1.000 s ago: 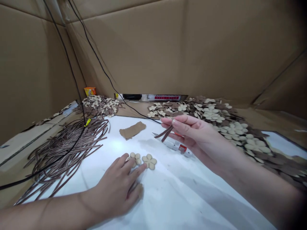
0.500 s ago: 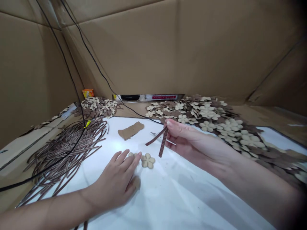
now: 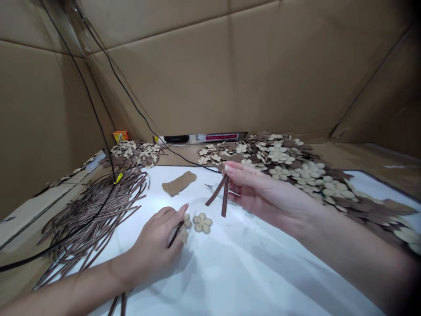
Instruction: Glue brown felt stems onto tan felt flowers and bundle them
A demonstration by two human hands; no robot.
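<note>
My right hand (image 3: 253,186) is closed, pinching a brown checked ribbon (image 3: 225,195) at its fold, so that two ends hang down. A pointed silver tip (image 3: 208,186) juts out beside its lower fingers; the rest of that tool is mostly hidden. On the white board, my left hand (image 3: 161,235) is curled, with a thin dark piece (image 3: 175,234) between thumb and index finger. What kind of piece it is, I cannot tell. By the index fingertip lies a cream flower (image 3: 187,220), partly covered. A whole cream flower (image 3: 202,223) rests just to its right.
Many brown ribbon strips (image 3: 95,210) are heaped at left. Cream and brown flowers (image 3: 279,153) pile up along the back right, more (image 3: 134,151) at back left. A torn cardboard piece (image 3: 179,183) lies mid-board. A black cable (image 3: 131,98) crosses the workspace; cardboard walls enclose it.
My left hand's fingers have curled in, and a thin dark piece now shows between thumb and index finger. The right hand still holds the ribbon. The camera view has shifted slightly.
</note>
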